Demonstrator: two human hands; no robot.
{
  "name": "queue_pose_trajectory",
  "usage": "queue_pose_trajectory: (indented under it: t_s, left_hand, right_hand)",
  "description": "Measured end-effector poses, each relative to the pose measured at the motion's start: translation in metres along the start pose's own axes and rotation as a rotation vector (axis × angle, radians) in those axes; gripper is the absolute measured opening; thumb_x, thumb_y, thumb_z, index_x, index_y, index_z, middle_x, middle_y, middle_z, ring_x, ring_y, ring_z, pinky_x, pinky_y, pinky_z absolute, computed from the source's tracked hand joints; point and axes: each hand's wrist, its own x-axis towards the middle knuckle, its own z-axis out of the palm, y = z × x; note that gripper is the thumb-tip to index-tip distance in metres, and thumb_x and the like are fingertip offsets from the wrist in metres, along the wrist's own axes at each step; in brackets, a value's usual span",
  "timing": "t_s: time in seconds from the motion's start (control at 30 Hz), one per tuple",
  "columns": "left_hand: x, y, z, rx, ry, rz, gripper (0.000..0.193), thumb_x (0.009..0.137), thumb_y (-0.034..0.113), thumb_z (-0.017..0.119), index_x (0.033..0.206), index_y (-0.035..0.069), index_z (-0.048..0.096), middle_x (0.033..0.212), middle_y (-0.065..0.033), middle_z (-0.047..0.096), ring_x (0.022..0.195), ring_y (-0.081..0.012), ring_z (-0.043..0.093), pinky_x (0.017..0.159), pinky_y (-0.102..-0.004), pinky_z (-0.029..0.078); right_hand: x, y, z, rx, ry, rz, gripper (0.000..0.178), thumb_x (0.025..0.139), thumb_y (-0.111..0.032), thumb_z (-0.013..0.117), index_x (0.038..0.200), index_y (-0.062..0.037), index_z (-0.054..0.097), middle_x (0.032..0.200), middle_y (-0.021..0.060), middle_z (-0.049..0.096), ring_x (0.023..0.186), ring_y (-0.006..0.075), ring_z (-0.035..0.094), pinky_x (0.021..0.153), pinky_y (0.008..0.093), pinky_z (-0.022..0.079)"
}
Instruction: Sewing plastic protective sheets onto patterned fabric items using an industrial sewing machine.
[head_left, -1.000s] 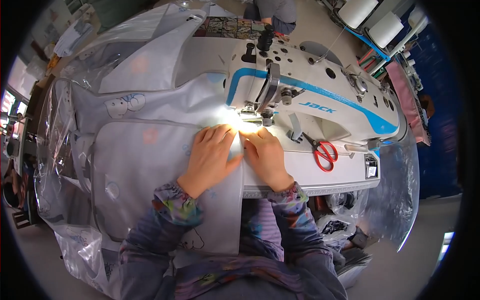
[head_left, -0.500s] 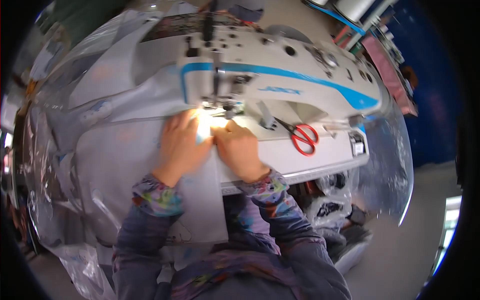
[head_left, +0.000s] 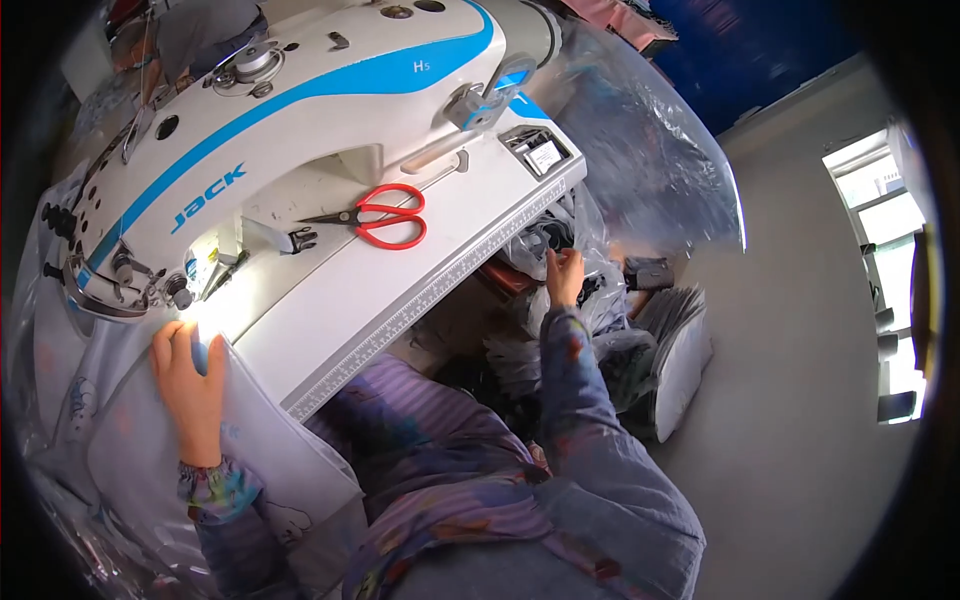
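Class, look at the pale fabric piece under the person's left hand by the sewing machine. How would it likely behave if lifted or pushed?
The pale fabric probably flops when lifted: it drapes over the table edge in soft folds. It looks thin, so likely light. Pushed, it would likely bunch or slide rather than hold its shape, which may be why the left hand lies flat on it.

Needle area of the sewing machine [head_left: 290, 110] lost in lamp glare, can't make out needle or foot. Right hand [head_left: 566, 277] reaches under table edge [head_left: 440, 285] into bags [head_left: 600, 300]; fingertips hidden (grip unclear). Grey fabric [head_left: 130, 440] cut off at left rim.
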Motion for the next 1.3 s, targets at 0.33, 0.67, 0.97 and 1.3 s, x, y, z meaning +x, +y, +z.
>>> queue_pose_trajectory:
  t_s: [0.33,0.67,0.97,1.3]
  left_hand:
    - [-0.024,0.114,-0.056,-0.583,-0.301,0.146,0.041,0.082,0.006,0.073,0.122,0.005,0.064,0.124,-0.0139,0.060,0.119,-0.0333,0.057,0.098,-0.0422,0.048]
    - [-0.059,0.090,-0.105,-1.297,-0.961,-0.554,0.024,0.107,0.016,0.045,0.120,0.001,0.060,0.072,-0.0021,0.058,0.059,-0.0083,0.055,0.054,-0.0246,0.043]
    - [-0.008,-0.008,-0.120,0.671,0.205,0.090,0.016,0.092,0.010,0.059,0.107,0.003,0.064,0.098,-0.0115,0.064,0.092,-0.0324,0.062,0.079,-0.0420,0.051]
    - [-0.003,-0.007,-0.010,-0.099,0.082,0.087,0.022,0.089,0.007,0.062,0.110,0.003,0.063,0.111,-0.0124,0.060,0.108,-0.0326,0.059,0.098,-0.0451,0.047]
  right_hand:
    - [-0.041,-0.205,-0.119,0.535,-1.057,-0.319,0.013,0.091,-0.010,0.065,0.101,-0.0025,0.061,0.079,0.0098,0.069,0.066,0.0179,0.068,0.059,0.0325,0.052]
    - [-0.069,-0.349,-0.179,1.579,-1.595,0.552,0.022,0.091,0.004,0.057,0.112,0.0031,0.053,0.120,0.0263,0.067,0.097,0.0263,0.074,0.055,0.0193,0.054]
    - [-0.165,-0.465,-0.046,0.756,-0.949,-0.613,0.027,0.086,-0.024,0.075,0.077,-0.0009,0.066,0.065,0.0156,0.064,0.056,0.0292,0.062,0.054,0.0376,0.047]
    - [-0.159,-0.455,-0.037,0.612,-0.909,-0.634,0.024,0.085,-0.026,0.074,0.088,-0.0022,0.070,0.072,0.0162,0.064,0.063,0.0350,0.062,0.058,0.0440,0.048]
